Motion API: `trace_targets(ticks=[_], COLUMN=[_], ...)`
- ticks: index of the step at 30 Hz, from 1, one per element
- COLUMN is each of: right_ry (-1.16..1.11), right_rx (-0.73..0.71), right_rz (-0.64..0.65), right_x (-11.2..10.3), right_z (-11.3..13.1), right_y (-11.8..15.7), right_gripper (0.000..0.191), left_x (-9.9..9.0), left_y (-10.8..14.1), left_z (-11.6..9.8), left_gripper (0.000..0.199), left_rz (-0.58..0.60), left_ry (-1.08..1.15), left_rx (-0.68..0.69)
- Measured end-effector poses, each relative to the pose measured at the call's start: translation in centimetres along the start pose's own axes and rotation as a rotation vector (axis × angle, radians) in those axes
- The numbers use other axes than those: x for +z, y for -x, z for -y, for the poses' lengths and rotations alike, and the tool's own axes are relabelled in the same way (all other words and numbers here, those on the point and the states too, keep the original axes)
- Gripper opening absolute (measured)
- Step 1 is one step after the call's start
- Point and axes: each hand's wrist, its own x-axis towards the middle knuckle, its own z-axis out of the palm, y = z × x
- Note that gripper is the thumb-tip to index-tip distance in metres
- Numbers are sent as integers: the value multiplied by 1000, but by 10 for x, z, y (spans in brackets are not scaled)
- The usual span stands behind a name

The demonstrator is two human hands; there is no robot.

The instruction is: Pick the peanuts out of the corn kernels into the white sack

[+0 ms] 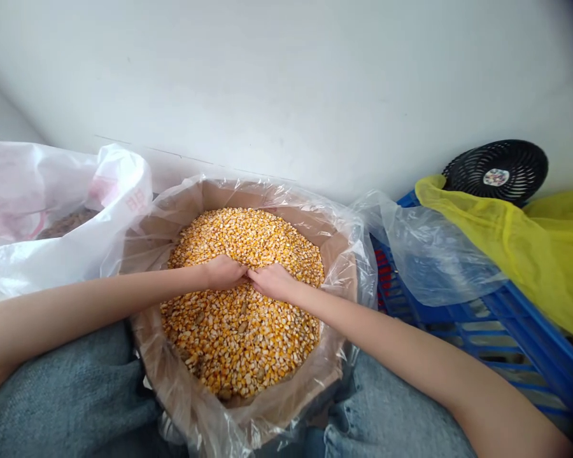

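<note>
Corn kernels (248, 337), yellow and whitish, fill a box (334, 248) lined with clear plastic that stands between my knees. My left hand (226, 272) and my right hand (271, 281) meet over the middle of the kernels, fingertips touching or nearly so. Both hands have their fingers bent together, close to the kernel surface. Whatever lies between the fingertips is too small to make out. A few brownish lumps lie among the kernels in front of my hands.
On the left stands a white plastic sack (76, 245) with brownish contents. At the right are a blue crate (487, 331), a clear plastic bag (444, 254), a yellow mesh bag (516, 248) and a black round fan (499, 172). A white wall (277, 89) rises behind.
</note>
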Motion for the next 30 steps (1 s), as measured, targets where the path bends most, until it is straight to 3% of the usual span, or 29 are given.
trace_targets(ticks=[9,14,17,20,23,26,30], right_ry=[-28,-211,-514,-968,-1454,-1811,-1995], right_rx=[19,143,224,283,380,406,321], right_rz=[-22,-56,-148,-236,-284,-235,-65], right_x=[1,-3,-4,-5,-3,-2,-5], right_z=[1,-4,-10,-17,-22,-25,-24], right_y=[4,5,4,-1,-5,-8,-6], right_gripper=[31,28,23,21,22,25,23], left_x=[-3,-6,-8,-11,-14,-14,-11], left_y=[2,2,2,2,3,4,2], left_z=[-3,3,12,21,25,25,24], left_gripper=[34,33,34,39,37,33,22], left_rz=[23,18,16,-12,-112,-172,-183], left_ry=[65,193,388,696,1016,1285,1497], left_rx=[-108,-132,-90,-51,-117,-212,-207])
